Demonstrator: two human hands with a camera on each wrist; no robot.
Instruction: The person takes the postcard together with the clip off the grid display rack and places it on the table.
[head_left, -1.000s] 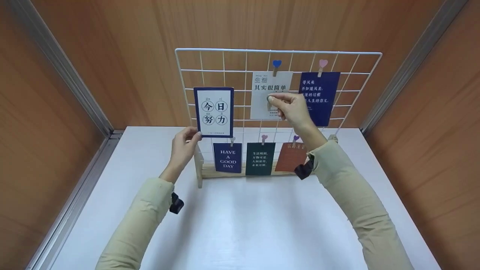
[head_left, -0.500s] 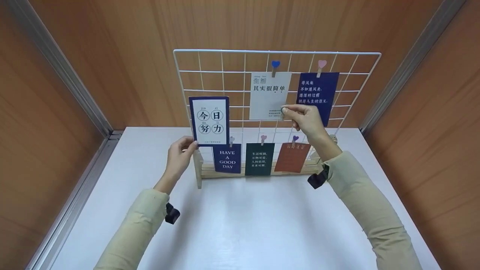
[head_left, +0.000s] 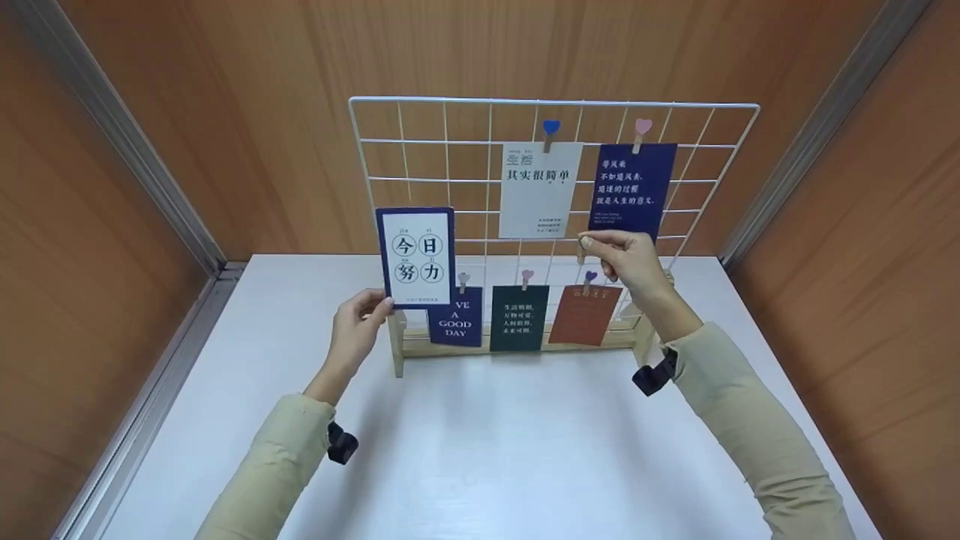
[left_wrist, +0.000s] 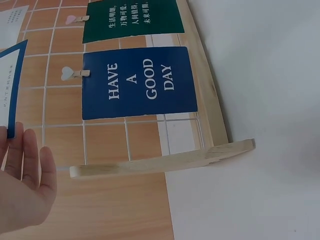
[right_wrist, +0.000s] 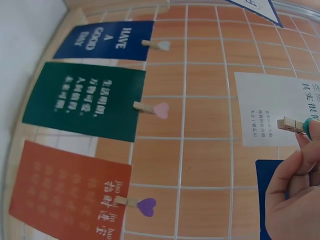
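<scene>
Here the left hand (head_left: 354, 330) pinches the lower edge of a blue-bordered card (head_left: 415, 256) with four large characters in circles, holding it upright in front of the left part of a white wire grid (head_left: 450, 142). In the left wrist view the fingers (left_wrist: 30, 160) lie fairly straight behind the card's corner, with the thumb hidden, so the grip shows best from the head camera. The right hand (head_left: 628, 262) is raised before the grid's right side, its thumb and forefinger closed on a small wooden clip (right_wrist: 295, 125) with a teal tip; the clip sits free of the wires, just below the white card (head_left: 538, 189).

The held card covers part of a blue card reading HAVE A GOOD DAY (left_wrist: 140, 82), which hangs from the lower row by a clip with a pale heart (left_wrist: 67, 74). Next to it hang a dark green card (head_left: 520, 318) and an orange-red card (head_left: 584, 315), each pegged with a heart clip. In the upper row the white card hangs from a blue heart clip (head_left: 552, 129), and a dark blue card (head_left: 625, 191) hangs beside it from a pink one (head_left: 643, 127).

The grid stands in a pale wooden base (left_wrist: 165, 162) on a white tabletop (head_left: 487, 450), with wood-panelled walls (head_left: 225, 112) behind and to both sides. Both arms wear light beige sleeves (head_left: 742, 420).
</scene>
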